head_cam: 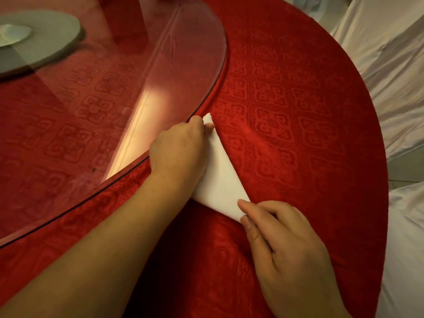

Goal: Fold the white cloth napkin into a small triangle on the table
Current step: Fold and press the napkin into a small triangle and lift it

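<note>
The white cloth napkin [221, 180] lies folded into a narrow triangle on the red tablecloth [298, 111], its long edge running from upper left to lower right. My left hand [181, 152] covers the napkin's left side and pinches its far tip between thumb and fingers. My right hand [282, 244] rests at the near corner, thumb and index fingertips pinching that corner. Much of the napkin's left part is hidden under my left hand.
A round glass turntable [114, 88] covers the table's middle, its rim just left of the napkin. A grey disc [46, 40] sits under the glass at the far left. White draped fabric [394, 65] lies beyond the table's right edge.
</note>
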Demonstrator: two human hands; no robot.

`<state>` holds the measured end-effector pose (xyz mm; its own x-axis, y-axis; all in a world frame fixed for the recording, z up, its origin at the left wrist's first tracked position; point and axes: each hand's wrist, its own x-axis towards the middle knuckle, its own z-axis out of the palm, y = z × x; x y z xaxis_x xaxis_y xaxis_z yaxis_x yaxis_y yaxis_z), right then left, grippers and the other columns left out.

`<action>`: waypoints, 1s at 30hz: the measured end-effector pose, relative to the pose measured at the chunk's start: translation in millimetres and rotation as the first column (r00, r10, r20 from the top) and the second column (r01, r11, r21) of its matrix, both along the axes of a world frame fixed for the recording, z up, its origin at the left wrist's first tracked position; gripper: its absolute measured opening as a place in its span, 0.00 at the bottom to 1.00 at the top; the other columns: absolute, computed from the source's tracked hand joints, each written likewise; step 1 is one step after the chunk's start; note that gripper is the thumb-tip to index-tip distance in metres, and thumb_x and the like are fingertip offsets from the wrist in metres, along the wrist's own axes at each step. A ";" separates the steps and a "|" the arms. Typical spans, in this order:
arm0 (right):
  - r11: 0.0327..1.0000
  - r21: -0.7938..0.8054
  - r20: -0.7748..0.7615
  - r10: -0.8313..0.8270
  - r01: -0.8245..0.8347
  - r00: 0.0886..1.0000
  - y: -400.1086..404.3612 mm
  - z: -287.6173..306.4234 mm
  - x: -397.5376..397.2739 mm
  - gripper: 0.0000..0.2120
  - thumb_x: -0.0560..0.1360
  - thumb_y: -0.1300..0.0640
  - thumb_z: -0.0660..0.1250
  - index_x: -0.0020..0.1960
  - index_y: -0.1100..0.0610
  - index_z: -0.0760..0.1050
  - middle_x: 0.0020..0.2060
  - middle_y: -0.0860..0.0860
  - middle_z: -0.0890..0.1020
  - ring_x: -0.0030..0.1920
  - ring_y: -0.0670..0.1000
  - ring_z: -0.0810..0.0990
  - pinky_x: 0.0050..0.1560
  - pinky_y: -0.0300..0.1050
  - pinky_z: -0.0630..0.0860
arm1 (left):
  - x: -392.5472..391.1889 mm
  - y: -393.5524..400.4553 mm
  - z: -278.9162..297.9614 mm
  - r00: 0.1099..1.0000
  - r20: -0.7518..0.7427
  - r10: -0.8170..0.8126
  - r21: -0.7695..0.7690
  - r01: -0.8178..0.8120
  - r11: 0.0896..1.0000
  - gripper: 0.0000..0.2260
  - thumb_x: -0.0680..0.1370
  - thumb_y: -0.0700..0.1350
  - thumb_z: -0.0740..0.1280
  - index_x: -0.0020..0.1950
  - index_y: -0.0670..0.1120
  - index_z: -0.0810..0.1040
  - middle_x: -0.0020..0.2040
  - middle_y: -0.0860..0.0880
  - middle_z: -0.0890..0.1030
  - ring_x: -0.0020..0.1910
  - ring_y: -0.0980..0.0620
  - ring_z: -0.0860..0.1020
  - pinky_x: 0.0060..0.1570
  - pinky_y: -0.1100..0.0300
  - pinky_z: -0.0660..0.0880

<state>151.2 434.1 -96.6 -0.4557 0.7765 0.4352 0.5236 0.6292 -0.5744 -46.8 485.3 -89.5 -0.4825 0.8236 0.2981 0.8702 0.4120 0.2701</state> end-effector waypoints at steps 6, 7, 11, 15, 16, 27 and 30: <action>1.000 -0.002 0.059 0.005 -0.005 0.998 0.0 -0.1 -1.6 0.16 0.75 0.57 0.61 0.57 0.61 0.81 0.49 0.53 0.80 0.43 0.52 0.79 0.38 0.46 0.79 | -2.4 4.6 -3.2 0.999 -0.033 0.029 0.037 -0.028 0.999 0.12 0.82 0.54 0.55 0.42 0.49 0.62 0.38 0.40 0.79 0.30 0.44 0.62 0.32 0.53 0.56; 1.000 0.006 0.080 0.003 -0.004 0.997 -0.1 -0.1 -2.2 0.16 0.75 0.57 0.60 0.57 0.61 0.81 0.50 0.53 0.80 0.44 0.52 0.79 0.39 0.45 0.79 | -1.8 4.8 -3.9 0.999 -0.042 0.028 0.041 -0.026 0.999 0.12 0.82 0.54 0.55 0.42 0.49 0.63 0.39 0.40 0.80 0.31 0.41 0.66 0.33 0.52 0.58; 1.000 0.026 0.144 0.001 -0.005 0.990 -1.4 -0.2 -3.4 0.16 0.75 0.57 0.61 0.56 0.61 0.82 0.51 0.52 0.81 0.44 0.51 0.77 0.41 0.42 0.76 | 1.0 4.4 -4.1 0.999 -0.033 0.026 0.057 -0.024 0.998 0.14 0.81 0.57 0.55 0.44 0.48 0.65 0.42 0.42 0.79 0.38 0.37 0.76 0.34 0.51 0.60; 0.999 0.048 0.167 -0.001 -0.007 0.986 -1.8 -1.3 -3.3 0.15 0.73 0.58 0.64 0.56 0.62 0.82 0.50 0.53 0.82 0.43 0.52 0.77 0.39 0.43 0.77 | 6.3 -0.4 2.1 0.998 -0.046 0.053 0.068 -0.049 0.996 0.15 0.81 0.56 0.56 0.51 0.44 0.68 0.47 0.43 0.77 0.40 0.37 0.77 0.32 0.52 0.63; 0.999 0.051 0.166 -0.001 -0.007 0.986 -1.8 -1.4 -3.4 0.14 0.73 0.59 0.65 0.55 0.62 0.82 0.50 0.53 0.82 0.43 0.52 0.77 0.39 0.44 0.77 | 7.8 -3.3 4.4 0.996 -0.064 0.056 0.081 -0.050 0.995 0.14 0.81 0.53 0.58 0.53 0.43 0.70 0.49 0.42 0.76 0.41 0.37 0.76 0.32 0.52 0.63; 0.994 0.112 0.180 -0.011 -0.010 0.984 -3.2 -3.8 -0.5 0.13 0.72 0.61 0.68 0.56 0.62 0.82 0.49 0.53 0.83 0.42 0.53 0.77 0.41 0.47 0.78 | 27.8 -41.4 -4.3 0.946 0.047 -0.320 -0.076 0.323 0.943 0.24 0.80 0.54 0.51 0.73 0.45 0.67 0.75 0.45 0.65 0.76 0.48 0.57 0.73 0.47 0.55; 0.993 0.115 0.183 0.000 -0.022 0.983 -3.3 -4.1 0.2 0.13 0.72 0.61 0.67 0.55 0.61 0.82 0.49 0.52 0.83 0.43 0.53 0.77 0.43 0.46 0.77 | 22.5 -39.5 -8.6 0.943 0.043 -0.330 -0.127 0.333 0.934 0.30 0.78 0.60 0.43 0.76 0.48 0.59 0.78 0.49 0.58 0.76 0.53 0.52 0.74 0.51 0.51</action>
